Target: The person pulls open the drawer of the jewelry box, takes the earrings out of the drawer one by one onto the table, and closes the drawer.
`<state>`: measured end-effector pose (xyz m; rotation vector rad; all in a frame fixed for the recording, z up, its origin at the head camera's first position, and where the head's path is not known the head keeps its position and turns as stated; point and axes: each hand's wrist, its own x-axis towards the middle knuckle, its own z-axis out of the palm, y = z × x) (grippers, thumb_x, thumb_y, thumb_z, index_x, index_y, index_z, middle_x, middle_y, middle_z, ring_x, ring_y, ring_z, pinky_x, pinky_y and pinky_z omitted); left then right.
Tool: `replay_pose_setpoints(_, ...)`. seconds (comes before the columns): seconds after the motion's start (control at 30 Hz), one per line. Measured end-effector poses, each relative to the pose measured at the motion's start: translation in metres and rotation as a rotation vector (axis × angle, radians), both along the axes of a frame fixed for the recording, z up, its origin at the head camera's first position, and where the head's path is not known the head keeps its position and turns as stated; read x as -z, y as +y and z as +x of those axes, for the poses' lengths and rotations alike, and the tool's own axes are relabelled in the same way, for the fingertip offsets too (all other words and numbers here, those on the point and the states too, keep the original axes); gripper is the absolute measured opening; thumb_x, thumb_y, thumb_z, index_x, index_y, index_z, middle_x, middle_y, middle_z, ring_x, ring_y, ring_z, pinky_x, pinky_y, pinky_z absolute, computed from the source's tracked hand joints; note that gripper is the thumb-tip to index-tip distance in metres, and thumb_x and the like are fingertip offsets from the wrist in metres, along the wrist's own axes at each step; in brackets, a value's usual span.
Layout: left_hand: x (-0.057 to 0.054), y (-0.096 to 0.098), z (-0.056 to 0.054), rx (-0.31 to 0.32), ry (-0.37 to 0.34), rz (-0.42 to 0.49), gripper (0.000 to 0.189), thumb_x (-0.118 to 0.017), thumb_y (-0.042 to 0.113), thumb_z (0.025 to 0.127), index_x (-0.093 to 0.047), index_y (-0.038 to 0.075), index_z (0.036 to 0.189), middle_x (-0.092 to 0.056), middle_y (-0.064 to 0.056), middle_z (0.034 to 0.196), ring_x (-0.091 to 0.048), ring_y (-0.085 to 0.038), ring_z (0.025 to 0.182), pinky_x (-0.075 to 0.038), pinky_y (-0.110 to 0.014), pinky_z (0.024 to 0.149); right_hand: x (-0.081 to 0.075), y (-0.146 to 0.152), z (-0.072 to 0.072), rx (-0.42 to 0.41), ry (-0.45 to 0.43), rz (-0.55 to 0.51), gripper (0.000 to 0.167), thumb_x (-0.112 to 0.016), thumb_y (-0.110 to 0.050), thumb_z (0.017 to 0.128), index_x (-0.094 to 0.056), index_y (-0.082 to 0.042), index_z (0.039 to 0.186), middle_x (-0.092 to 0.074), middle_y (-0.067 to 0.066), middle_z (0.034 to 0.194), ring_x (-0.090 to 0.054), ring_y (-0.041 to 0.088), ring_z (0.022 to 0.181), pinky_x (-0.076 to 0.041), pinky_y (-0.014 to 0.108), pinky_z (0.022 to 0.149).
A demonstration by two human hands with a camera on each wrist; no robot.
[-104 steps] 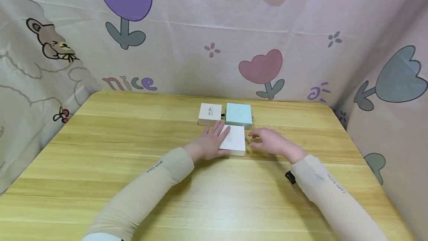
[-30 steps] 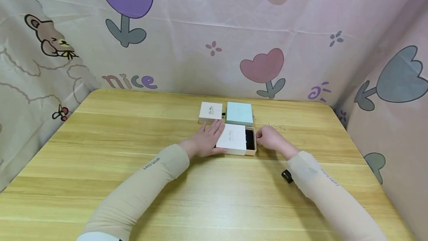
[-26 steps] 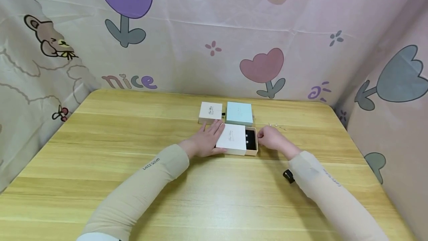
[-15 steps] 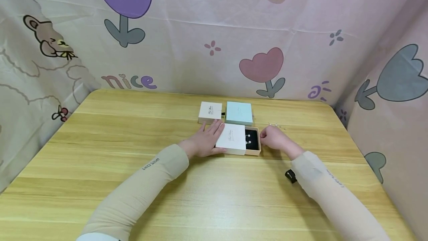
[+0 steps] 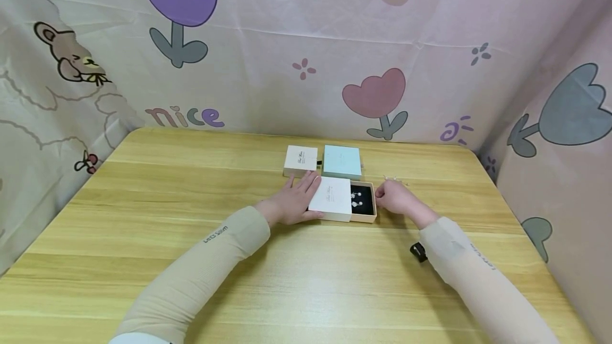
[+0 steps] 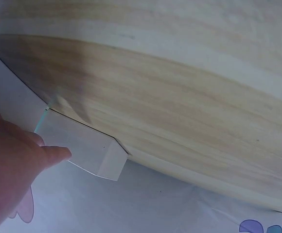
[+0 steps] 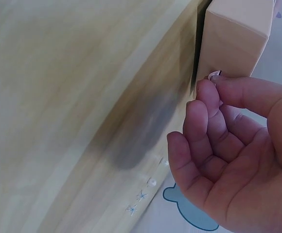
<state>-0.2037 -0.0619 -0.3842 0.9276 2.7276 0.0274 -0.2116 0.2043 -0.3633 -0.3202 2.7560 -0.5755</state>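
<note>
My left hand [image 5: 292,199] rests with spread fingers on the left part of a white jewelry box sleeve [image 5: 334,195]. From the sleeve's right end a peach-edged drawer [image 5: 364,218] sticks out partway. Pearl-like earrings [image 5: 356,203] sit on its black lining. At the drawer's outer end, my right hand [image 5: 396,197] pinches a small ribbon pull tab [image 7: 215,74] between thumb and index finger. The right wrist view shows the other fingers loosely curled beside the drawer's end [image 7: 233,41]. In the left wrist view, my left hand [image 6: 14,165] partly covers the sleeve.
Behind the sleeve stand a small white box [image 5: 301,159] with a black tab and a light blue box [image 5: 341,161]. Small loose earrings [image 7: 141,195] lie on the wooden table [image 5: 306,285] beyond my right hand. A patterned cloth [image 5: 268,57] hangs behind the table.
The drawer, at first inside the sleeve, has slid out to the right with my right hand, uncovering the earrings. My left hand shifted slightly left earlier and now stays on the sleeve.
</note>
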Motion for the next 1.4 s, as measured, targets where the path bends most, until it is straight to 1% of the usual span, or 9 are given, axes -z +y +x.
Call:
replay_pose_setpoints(0.23,0.001,0.001,-0.001,0.000,0.008,-0.008,0.090,-0.030,0.064,0.092,0.005,0.006,0.150,0.006,-0.010,0.159,0.007,-0.024,0.146,-0.005,-0.052,0.117,-0.002,0.001,0.000,0.010,-0.013,0.004,0.019,-0.053,-0.001,0.085,-0.061,-0.003,0.068,-0.047,-0.003,0.058,-0.042,0.011,0.057,-0.036,0.025,0.058)
replay_pose_setpoints(0.37,0.000,0.001,0.000,-0.002,0.000,-0.004,0.089,-0.030,0.064,0.092,0.005,0.006,0.150,0.007,-0.010,0.159,0.007,-0.024,0.146,-0.004,-0.052,0.117,-0.003,0.001,0.000,0.026,0.004,0.024,0.015,-0.053,-0.004,0.086,-0.063,-0.002,0.076,-0.054,0.001,0.065,-0.045,0.013,0.060,-0.039,0.025,0.058)
replay_pose_setpoints(0.57,-0.002,0.000,0.000,0.004,-0.005,0.018,0.089,-0.032,0.063,0.092,0.004,0.005,0.150,0.007,-0.012,0.159,0.006,-0.025,0.146,-0.005,-0.053,0.116,-0.012,-0.003,-0.001,0.051,0.154,0.064,0.016,-0.054,-0.011,0.089,-0.065,-0.001,0.094,-0.066,0.011,0.085,-0.056,0.019,0.070,-0.049,0.034,0.067)
replay_pose_setpoints(0.73,-0.003,0.000,0.001,-0.001,-0.010,0.015,0.090,-0.031,0.064,0.092,0.005,0.006,0.150,0.008,-0.011,0.159,0.007,-0.025,0.146,-0.004,-0.053,0.116,-0.017,-0.017,-0.001,-0.047,0.218,0.087,0.018,-0.057,-0.011,0.089,-0.068,-0.001,0.099,-0.069,0.010,0.090,-0.058,0.018,0.074,-0.051,0.036,0.073)
replay_pose_setpoints(0.9,-0.004,0.000,0.003,-0.006,-0.016,0.012,0.090,-0.032,0.064,0.092,0.005,0.006,0.150,0.008,-0.010,0.159,0.008,-0.024,0.146,-0.004,-0.053,0.116,-0.011,-0.028,0.001,-0.148,0.265,0.159,0.016,-0.061,-0.011,0.086,-0.071,-0.003,0.095,-0.071,0.009,0.092,-0.064,0.019,0.079,-0.053,0.039,0.076)
replay_pose_setpoints(1.0,-0.004,0.000,0.002,-0.005,-0.019,0.015,0.090,-0.032,0.063,0.092,0.005,0.006,0.150,0.008,-0.010,0.158,0.008,-0.025,0.146,-0.004,-0.053,0.116,-0.008,-0.031,0.000,-0.180,0.292,0.208,0.012,-0.062,-0.012,0.085,-0.072,-0.005,0.088,-0.070,0.006,0.084,-0.063,0.018,0.073,-0.052,0.038,0.068)
replay_pose_setpoints(1.07,-0.004,0.000,0.002,-0.003,-0.021,0.018,0.090,-0.032,0.063,0.092,0.005,0.006,0.150,0.008,-0.011,0.158,0.008,-0.025,0.146,-0.004,-0.054,0.116,-0.007,-0.033,0.000,-0.190,0.305,0.226,0.009,-0.062,-0.011,0.084,-0.070,-0.008,0.079,-0.067,0.003,0.075,-0.058,0.016,0.065,-0.049,0.035,0.061)
replay_pose_setpoints(1.2,-0.002,0.000,0.002,0.001,-0.024,0.035,0.089,-0.034,0.061,0.093,0.003,0.005,0.150,0.007,-0.011,0.158,0.007,-0.026,0.146,-0.004,-0.054,0.116,-0.005,-0.035,0.001,-0.205,0.340,0.262,0.021,-0.062,-0.009,0.082,-0.060,-0.012,0.062,-0.056,-0.002,0.060,-0.047,0.013,0.056,-0.040,0.031,0.053)
replay_pose_setpoints(1.4,-0.003,0.000,0.002,0.003,-0.024,0.026,0.089,-0.031,0.063,0.093,0.005,0.005,0.150,0.009,-0.011,0.158,0.009,-0.025,0.146,-0.003,-0.054,0.116,-0.001,-0.039,0.000,-0.210,0.397,0.308,0.025,-0.061,-0.005,0.080,-0.057,-0.012,0.056,-0.059,-0.001,0.059,-0.049,0.015,0.054,-0.046,0.036,0.056)
